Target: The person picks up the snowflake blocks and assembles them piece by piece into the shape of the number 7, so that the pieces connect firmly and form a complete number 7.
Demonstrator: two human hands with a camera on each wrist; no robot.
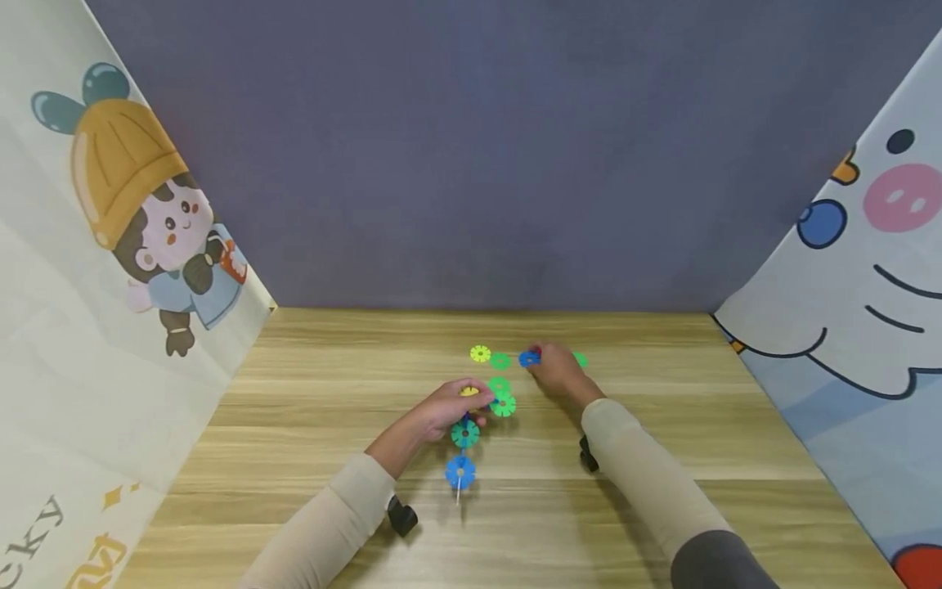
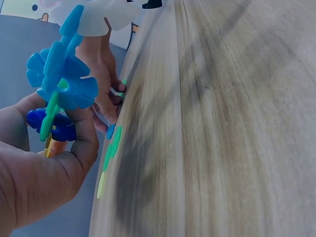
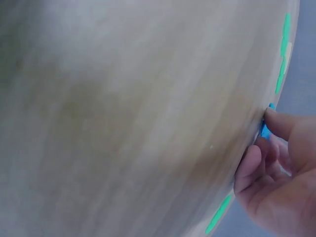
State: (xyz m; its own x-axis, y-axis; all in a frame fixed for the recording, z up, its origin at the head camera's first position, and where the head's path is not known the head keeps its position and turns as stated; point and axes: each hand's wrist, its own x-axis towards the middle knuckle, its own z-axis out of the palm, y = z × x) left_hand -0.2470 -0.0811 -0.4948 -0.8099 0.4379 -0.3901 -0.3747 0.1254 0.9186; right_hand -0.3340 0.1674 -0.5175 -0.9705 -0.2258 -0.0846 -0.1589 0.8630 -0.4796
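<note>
My left hand (image 1: 447, 404) grips a chain of interlocking notched plastic discs, raised off the table. It includes a blue disc (image 1: 452, 473) at the near end, a teal disc (image 1: 458, 435) and a dark blue disc (image 2: 63, 132). A pale white disc (image 2: 94, 17) shows at the top of the left wrist view. At the back of the table, my right hand (image 1: 558, 372) pinches a loose blue disc (image 1: 527, 359) lying on the wood. Something red peeks out beside those fingers, mostly hidden. A green disc (image 1: 580, 359) lies just right of that hand.
Left of the right hand, a yellow disc (image 1: 481, 353) and a green disc (image 1: 500, 361) lie on the wooden table (image 1: 331, 393). A grey panel (image 1: 471, 164) stands behind the table, with printed cartoon panels at both sides.
</note>
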